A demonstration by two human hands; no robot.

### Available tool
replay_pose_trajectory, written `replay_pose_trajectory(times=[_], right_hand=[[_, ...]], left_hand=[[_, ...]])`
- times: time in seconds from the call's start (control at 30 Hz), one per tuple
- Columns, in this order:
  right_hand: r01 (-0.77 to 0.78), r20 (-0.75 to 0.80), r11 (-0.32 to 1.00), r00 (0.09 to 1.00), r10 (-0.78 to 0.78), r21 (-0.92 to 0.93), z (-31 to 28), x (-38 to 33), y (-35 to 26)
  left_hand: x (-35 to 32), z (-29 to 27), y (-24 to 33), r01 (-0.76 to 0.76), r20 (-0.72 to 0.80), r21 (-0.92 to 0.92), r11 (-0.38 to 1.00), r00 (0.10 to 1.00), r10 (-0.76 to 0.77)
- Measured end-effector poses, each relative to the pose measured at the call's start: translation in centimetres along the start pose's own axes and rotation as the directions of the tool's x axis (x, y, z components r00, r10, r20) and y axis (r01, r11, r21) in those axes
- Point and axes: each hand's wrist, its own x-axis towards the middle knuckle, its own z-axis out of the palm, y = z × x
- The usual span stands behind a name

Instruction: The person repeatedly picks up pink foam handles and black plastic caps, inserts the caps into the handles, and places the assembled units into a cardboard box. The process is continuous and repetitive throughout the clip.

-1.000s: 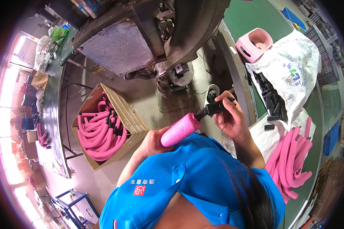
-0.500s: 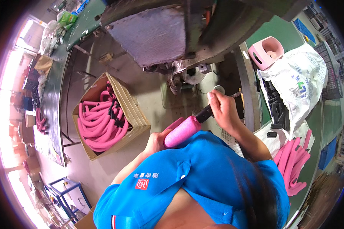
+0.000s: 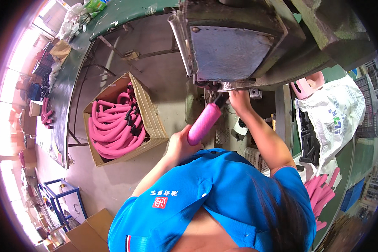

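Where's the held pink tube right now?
In the head view, the pink tube is just right of centre, held by the left hand, its black end beside the right hand, below the machine.

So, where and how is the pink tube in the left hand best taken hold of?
Probably grip the pink tube around its near part, coming from the left, as the left hand does. Its visible part is round and nearly straight, slanting away rightward; the far end, with the black piece, appears close to the machine.
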Motion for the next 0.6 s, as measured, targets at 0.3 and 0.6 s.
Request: replay_pose_trajectory(times=[0.3, 0.6], right_hand=[[-0.249, 0.027, 0.931, 0.968, 0.251, 0.267, 2.4, 4.8, -0.6], [-0.379, 0.129, 0.900, 0.925, 0.358, 0.217, 2.7, 3.9, 1.6]], left_hand=[[2.1, 1.3, -2.0, -0.123, -0.080, -0.106, 0.987, 0.990, 0.115], [2.8, 2.4, -3.5, 0.109, 0.112, -0.345, 0.932, 0.991, -0.075]])
